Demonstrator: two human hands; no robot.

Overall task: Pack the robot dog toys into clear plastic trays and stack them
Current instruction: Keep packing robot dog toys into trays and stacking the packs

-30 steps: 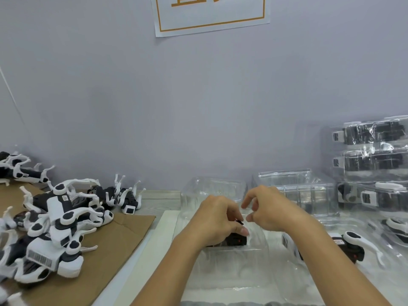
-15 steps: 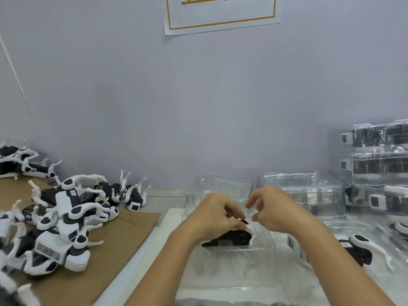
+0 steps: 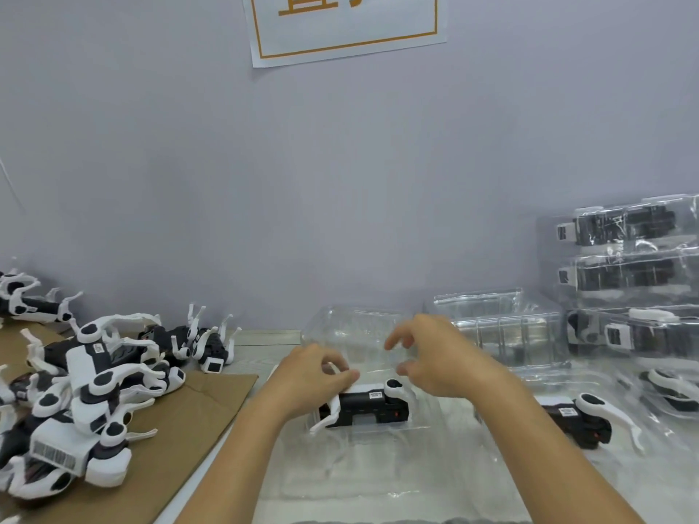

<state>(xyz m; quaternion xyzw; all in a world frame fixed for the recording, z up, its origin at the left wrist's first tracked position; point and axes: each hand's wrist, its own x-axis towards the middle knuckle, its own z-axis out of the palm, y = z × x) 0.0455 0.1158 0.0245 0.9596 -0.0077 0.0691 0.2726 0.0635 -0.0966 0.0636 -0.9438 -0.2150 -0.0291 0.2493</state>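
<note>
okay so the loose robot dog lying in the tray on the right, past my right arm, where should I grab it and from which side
Judging by its pose, take the robot dog by its black body block, pinching across the two long flanks from above. It lies low on its side in the clear tray, with a thin white leg trailing right. That leg looks too slender and jointed for a steady hold.
</note>
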